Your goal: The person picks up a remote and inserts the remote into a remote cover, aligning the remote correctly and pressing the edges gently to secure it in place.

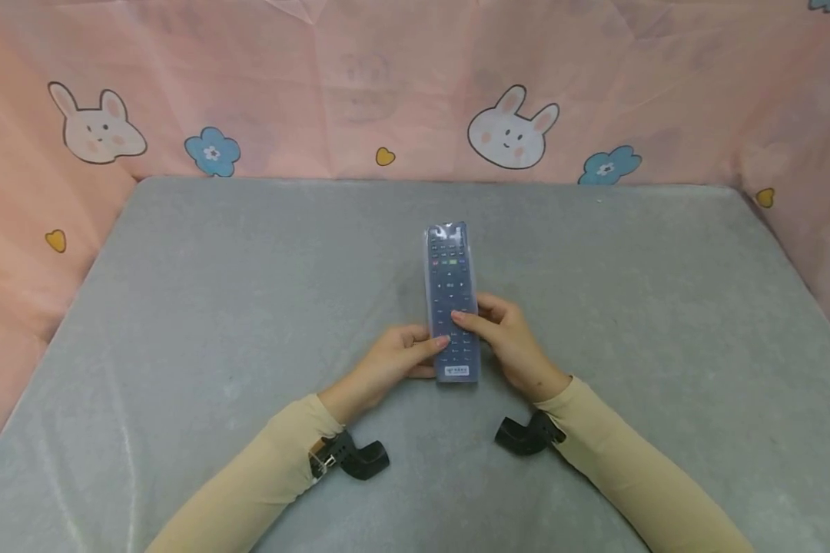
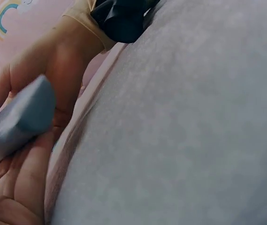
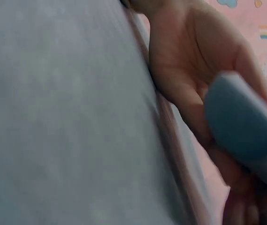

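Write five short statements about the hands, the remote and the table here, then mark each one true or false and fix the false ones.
1. Both hands hold the remote control at its near end. True.
2. The remote lies crosswise, parallel to the table's near edge. False: it points away from the person, toward the pink backdrop.
3. The left hand rests flat on the grey table, away from the remote. False: its fingers grip the remote's left side.
4. The right hand has its thumb on the button face. True.
5. The remote is bright red. False: it is dark blue-grey.
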Action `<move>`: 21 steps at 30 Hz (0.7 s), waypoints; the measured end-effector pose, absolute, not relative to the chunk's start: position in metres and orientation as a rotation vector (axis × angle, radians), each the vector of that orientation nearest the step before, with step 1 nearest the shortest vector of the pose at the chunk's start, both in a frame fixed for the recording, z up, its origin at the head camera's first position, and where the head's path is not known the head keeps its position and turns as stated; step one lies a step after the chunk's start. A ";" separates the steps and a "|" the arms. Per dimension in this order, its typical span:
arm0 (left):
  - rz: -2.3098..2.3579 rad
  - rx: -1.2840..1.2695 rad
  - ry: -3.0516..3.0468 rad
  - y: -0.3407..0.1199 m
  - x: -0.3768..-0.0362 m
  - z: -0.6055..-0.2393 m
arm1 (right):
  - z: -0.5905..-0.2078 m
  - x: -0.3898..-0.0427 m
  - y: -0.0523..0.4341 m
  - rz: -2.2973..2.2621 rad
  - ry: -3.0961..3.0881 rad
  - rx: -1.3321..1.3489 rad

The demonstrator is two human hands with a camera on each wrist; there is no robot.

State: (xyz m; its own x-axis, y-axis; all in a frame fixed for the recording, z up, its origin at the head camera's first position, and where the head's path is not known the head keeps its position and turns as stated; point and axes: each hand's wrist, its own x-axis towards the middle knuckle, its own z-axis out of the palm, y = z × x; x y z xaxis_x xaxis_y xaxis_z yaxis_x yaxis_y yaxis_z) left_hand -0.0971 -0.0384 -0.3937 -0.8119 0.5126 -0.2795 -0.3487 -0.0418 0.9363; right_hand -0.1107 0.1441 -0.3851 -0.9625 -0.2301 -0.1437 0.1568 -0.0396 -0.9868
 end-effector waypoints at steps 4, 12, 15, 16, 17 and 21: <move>1.850 0.203 1.692 -0.036 -0.096 -0.390 | -0.381 -0.114 0.149 -2.233 1.935 -0.015; 1.721 0.316 1.786 -0.035 -0.092 -0.390 | -0.379 -0.114 0.149 -2.313 1.963 -0.005; 1.662 0.372 1.842 -0.036 -0.092 -0.390 | -0.380 -0.113 0.147 -2.268 2.029 -0.037; 1.650 0.379 1.860 -0.036 -0.092 -0.390 | -0.380 -0.113 0.147 -2.258 2.039 -0.044; 1.637 0.388 1.881 -0.036 -0.091 -0.390 | -0.380 -0.112 0.147 -2.246 2.049 -0.052; 1.591 0.399 1.964 -0.036 -0.091 -0.389 | -0.381 -0.112 0.146 -2.227 2.064 -0.068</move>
State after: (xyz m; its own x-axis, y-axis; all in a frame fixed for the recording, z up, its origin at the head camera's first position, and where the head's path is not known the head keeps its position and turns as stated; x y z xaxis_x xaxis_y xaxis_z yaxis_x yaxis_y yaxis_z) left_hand -0.0906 -0.0360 -0.3887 -0.7904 0.5618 -0.2442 -0.1221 0.2462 0.9615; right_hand -0.1120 0.1464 -0.3810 -0.9935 -0.1069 -0.0380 0.0460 -0.0735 -0.9962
